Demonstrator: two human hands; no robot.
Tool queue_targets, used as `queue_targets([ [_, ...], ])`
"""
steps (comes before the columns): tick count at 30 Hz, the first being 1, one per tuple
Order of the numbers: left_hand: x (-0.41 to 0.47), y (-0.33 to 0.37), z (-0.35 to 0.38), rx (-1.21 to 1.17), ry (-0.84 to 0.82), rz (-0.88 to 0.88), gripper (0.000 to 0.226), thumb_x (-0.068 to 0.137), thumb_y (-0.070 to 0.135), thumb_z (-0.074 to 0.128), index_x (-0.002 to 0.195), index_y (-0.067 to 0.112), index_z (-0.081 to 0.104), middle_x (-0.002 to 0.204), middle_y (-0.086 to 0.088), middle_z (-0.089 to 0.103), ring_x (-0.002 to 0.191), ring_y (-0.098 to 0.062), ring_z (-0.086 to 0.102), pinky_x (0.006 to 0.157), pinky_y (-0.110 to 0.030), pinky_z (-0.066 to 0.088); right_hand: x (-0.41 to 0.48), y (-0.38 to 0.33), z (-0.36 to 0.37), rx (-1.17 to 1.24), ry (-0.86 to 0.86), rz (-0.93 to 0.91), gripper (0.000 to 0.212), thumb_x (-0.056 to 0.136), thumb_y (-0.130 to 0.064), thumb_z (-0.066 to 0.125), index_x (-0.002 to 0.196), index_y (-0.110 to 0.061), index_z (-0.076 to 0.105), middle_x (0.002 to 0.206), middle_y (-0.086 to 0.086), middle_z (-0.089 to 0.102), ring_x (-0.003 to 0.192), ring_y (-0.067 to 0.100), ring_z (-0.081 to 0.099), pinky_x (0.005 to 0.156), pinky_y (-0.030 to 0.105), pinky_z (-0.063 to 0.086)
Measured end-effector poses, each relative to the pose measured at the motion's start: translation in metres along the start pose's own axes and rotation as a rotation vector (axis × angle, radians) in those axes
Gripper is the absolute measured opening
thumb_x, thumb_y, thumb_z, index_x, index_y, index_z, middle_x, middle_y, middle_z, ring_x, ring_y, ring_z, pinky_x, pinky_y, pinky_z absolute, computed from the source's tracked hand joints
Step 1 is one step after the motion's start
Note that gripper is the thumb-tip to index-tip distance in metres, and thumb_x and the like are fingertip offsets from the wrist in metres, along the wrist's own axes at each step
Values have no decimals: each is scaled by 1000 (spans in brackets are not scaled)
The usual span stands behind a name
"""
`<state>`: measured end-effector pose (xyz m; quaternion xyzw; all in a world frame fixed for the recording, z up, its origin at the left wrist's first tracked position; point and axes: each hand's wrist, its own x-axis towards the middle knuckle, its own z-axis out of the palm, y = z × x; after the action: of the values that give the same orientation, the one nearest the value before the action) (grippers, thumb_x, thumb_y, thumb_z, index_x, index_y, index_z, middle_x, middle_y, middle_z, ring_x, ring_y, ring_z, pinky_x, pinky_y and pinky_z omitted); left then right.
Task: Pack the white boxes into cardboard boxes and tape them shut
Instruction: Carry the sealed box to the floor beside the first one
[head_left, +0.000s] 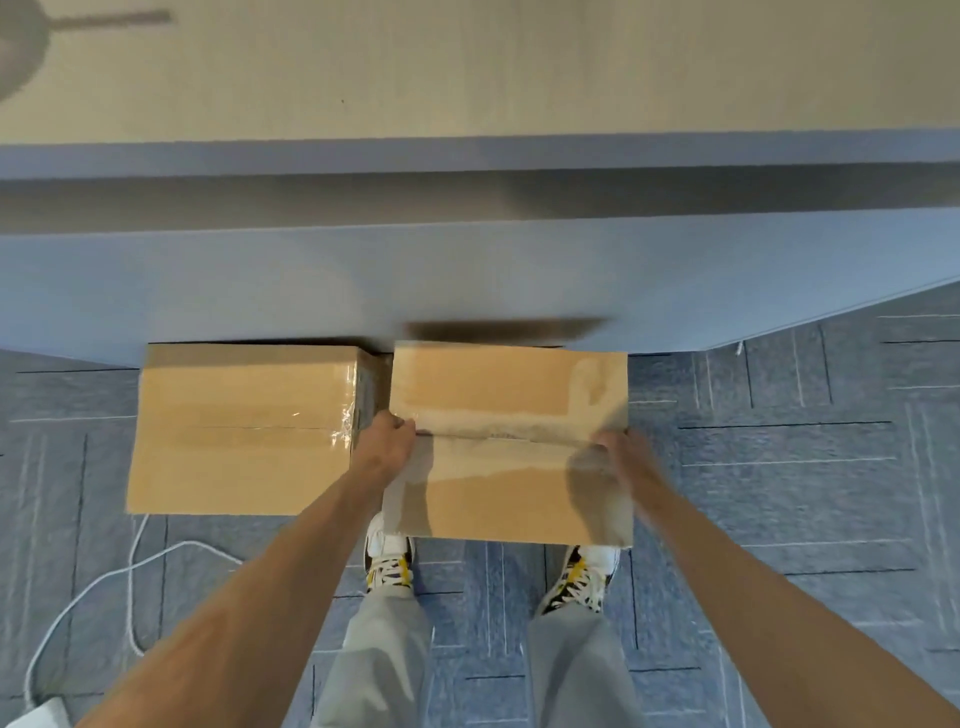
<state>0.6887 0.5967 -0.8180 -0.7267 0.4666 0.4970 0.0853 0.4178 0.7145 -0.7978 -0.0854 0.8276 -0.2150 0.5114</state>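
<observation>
**Entry: two taped cartons on the floor, hands on the right-hand one**

Landmark: the grey-blue table (467, 270), seen from above; all places are given from its near edge.

1. Right-hand brown cardboard box (511, 395), flaps closed, clear tape along its centre seam. It sits at the table's near edge, above my two shoes. The picture is motion-blurred here, so I cannot tell whether it rests on the floor or is lifted clear.

2. Left-hand brown cardboard box (239, 431), flaps closed, glossy clear tape along the seam and wrinkled over its right end. It lies on the floor against the same table edge, just beside item 1, with a narrow gap between them.

3. My left hand (387, 441), on the left end of item 1 at the seam line, fingers curled together over the edge, gripping the box.

4. My right hand (621, 457), on the right end of item 1 at the seam line. It is blurred; fingers look bent against the box, but their exact set I cannot tell.

5. White cable (119, 571), looped on the blue patterned carpet (779, 467), nearer me than item 2.

6. White, black and yellow laced shoes (388, 561), below item 1, with grey trouser legs (384, 665) above them.

White boxes: none visible; both cartons are closed.
</observation>
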Motion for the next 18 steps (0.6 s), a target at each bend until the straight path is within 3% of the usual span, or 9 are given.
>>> queue_targets([
  [2,18,0,3,-42,7,-39,38,97,24,46,120,-4,56,117,-29,60,108,-42,58,92,-47,49,18,-3,6,-15,-33,-42,25,86,-21,64,107,-7,61,98,14,67,86,22,62,64,29,44],
  [5,35,1,6,-130,-2,-75,39,97,23,49,128,0,48,124,-23,55,112,-39,54,98,-49,47,34,-10,9,-31,-89,-97,18,87,-22,65,97,-7,61,92,11,64,88,25,60,67,30,42],
  [8,36,-2,6,-186,-18,-43,29,97,21,52,117,2,46,118,-23,54,100,-31,52,87,-42,45,42,-13,7,-3,-152,-173,43,74,-30,60,101,3,63,104,29,65,98,43,62,80,46,49],
  [11,16,-4,0,-211,-48,3,39,97,16,50,131,-1,39,123,-22,52,102,-30,51,81,-36,41,21,-9,2,47,-187,-186,40,83,-20,59,111,8,62,114,33,60,107,48,56,93,57,46],
  [13,-13,3,-4,-191,-57,63,44,98,12,48,139,5,35,135,-20,49,113,-31,50,88,-36,40,-9,-4,-7,66,-152,-160,36,87,-21,63,106,9,61,109,30,60,103,45,55,86,51,43],
  [14,-32,9,-6,-198,-64,72,47,98,10,47,143,8,33,141,-17,46,119,-31,48,95,-38,40,-26,0,-12,73,-147,-117,32,86,-24,64,105,2,63,107,22,63,101,38,58,83,41,45],
  [16,-73,23,-6,-265,-125,23,57,99,7,47,151,14,24,149,-8,39,133,-29,40,111,-42,33,-64,9,-24,148,-154,-11,42,91,-16,61,129,3,56,131,22,57,122,36,52,100,42,43],
  [18,-120,45,-3,-321,-223,-20,57,98,5,48,150,15,26,146,-6,45,130,-26,44,109,-41,35,-107,14,-39,284,-116,85,54,92,-13,61,144,-4,45,145,12,49,133,28,46,112,44,36],
])
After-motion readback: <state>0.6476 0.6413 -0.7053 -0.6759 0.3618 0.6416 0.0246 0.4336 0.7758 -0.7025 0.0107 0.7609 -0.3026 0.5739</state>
